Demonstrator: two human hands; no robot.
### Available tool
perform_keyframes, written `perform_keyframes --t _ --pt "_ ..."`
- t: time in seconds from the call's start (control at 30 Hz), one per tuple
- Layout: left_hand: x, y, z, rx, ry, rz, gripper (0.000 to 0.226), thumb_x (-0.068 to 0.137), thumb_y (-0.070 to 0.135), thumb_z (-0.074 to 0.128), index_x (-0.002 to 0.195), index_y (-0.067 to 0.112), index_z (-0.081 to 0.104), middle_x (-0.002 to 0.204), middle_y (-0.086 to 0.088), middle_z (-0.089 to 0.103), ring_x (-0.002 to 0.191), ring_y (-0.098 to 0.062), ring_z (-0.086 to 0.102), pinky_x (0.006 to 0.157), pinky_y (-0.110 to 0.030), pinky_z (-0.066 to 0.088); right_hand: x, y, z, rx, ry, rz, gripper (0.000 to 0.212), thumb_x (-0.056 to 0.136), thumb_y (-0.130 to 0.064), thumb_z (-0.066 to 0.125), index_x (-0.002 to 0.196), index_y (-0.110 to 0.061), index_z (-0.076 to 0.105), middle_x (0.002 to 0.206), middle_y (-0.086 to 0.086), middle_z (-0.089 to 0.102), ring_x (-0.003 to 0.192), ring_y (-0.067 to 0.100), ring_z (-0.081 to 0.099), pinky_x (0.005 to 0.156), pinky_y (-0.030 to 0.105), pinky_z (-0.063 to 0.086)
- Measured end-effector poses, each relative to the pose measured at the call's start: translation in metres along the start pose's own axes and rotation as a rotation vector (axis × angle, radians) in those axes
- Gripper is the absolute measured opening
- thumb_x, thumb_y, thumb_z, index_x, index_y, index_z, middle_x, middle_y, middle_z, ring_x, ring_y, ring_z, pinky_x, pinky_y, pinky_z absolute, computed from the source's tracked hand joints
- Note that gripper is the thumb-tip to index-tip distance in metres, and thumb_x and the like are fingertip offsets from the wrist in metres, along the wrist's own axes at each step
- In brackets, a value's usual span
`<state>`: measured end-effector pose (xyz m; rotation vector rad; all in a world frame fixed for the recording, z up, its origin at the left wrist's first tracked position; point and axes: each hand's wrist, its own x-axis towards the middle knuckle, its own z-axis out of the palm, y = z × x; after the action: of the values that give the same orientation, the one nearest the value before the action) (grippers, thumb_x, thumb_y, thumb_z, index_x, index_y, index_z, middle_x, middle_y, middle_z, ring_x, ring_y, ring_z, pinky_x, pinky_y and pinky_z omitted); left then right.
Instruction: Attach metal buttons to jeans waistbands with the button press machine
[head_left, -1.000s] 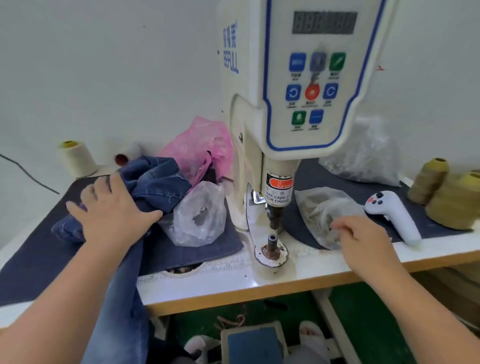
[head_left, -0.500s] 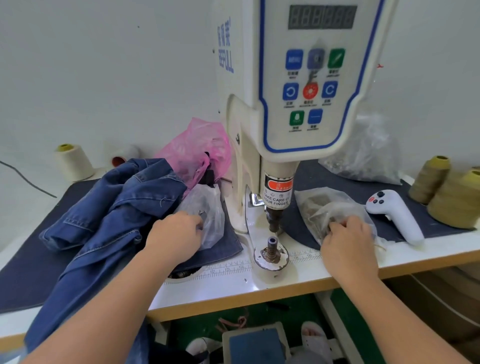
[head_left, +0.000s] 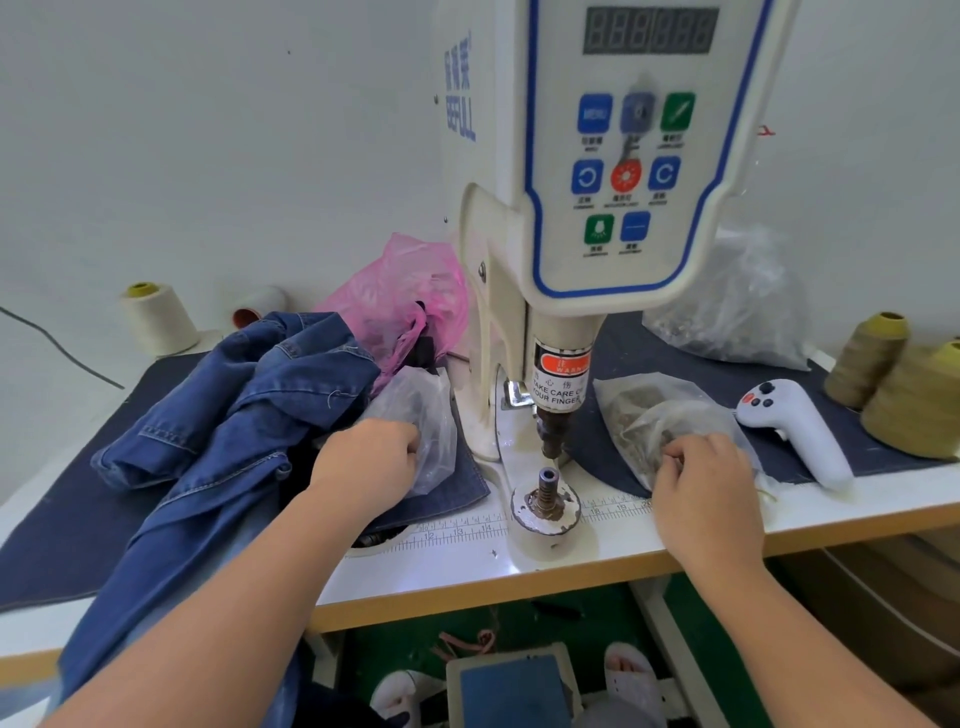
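Note:
The cream button press machine (head_left: 618, 171) stands at the centre, its punch above the round lower die (head_left: 546, 499). Blue jeans (head_left: 234, 415) lie bunched on the left and hang over the table's front edge. My left hand (head_left: 363, 465) reaches into a clear plastic bag (head_left: 421, 415) left of the machine, fingers curled inside it. My right hand (head_left: 706, 488) digs into a second clear bag of small metal parts (head_left: 649, 410) right of the die, fingertips pinched. What either hand holds is hidden by the bags.
A white handheld controller (head_left: 795, 426) lies right of the parts bag. Yellow-green thread cones (head_left: 904, 384) stand at far right, a cream cone (head_left: 158, 319) at back left. A pink bag (head_left: 400, 296) and another clear bag (head_left: 737, 306) sit behind. A foot pedal (head_left: 514, 686) is below the table.
My left hand left the jeans and moved right into the left bag. My right hand pushed further into the right bag and curled its fingers.

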<state>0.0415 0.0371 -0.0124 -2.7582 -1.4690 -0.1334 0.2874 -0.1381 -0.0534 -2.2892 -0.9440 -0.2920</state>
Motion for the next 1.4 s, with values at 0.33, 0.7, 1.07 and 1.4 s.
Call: perform_keyframes --t 0.33,0.7,1.07,1.4 --pt "0.002 -0.001 0.01 -0.089 0.035 -0.067 0.02 0.102 0.026 0.036 0.101 0.019 0.054 0.101 -0.006 0.066 0.087 -0.028 0.062 0.079 -0.037 0.05 -0.001 0.004 0.001 0.027 0.046 -0.014 0.006 0.094 -0.019 0.061 0.092 -0.015 0.065 0.092 -0.005 0.048 0.092 0.013 0.042 0.075 0.03 0.037" --pt "0.017 -0.003 -0.006 0.156 -0.07 -0.142 0.032 0.095 0.017 0.045 0.123 0.028 0.057 0.097 0.001 0.059 0.084 -0.023 0.059 0.068 -0.033 0.048 0.0 0.004 0.001 0.015 0.015 0.001 0.006 0.094 -0.02 0.061 0.093 -0.016 0.066 0.093 -0.004 0.052 0.095 0.018 0.05 0.075 0.034 0.046" --pt "0.019 -0.002 -0.001 0.191 -0.037 -0.125 0.029 0.098 0.018 0.041 0.122 0.023 0.056 0.09 0.002 0.055 0.077 -0.023 0.054 0.066 -0.032 0.045 -0.002 0.003 -0.001 0.011 0.014 0.002 0.007 0.094 -0.02 0.062 0.092 -0.015 0.066 0.093 -0.003 0.053 0.094 0.017 0.049 0.073 0.031 0.041" --pt "-0.012 0.015 -0.009 -0.452 0.358 -0.2 0.013 0.096 0.022 0.051 0.088 0.013 0.054 0.076 -0.005 0.062 0.068 -0.028 0.06 0.069 -0.04 0.055 -0.003 0.001 -0.002 0.034 0.031 -0.012 0.007 0.095 -0.018 0.061 0.092 -0.014 0.066 0.094 -0.002 0.054 0.093 0.018 0.049 0.074 0.033 0.043"
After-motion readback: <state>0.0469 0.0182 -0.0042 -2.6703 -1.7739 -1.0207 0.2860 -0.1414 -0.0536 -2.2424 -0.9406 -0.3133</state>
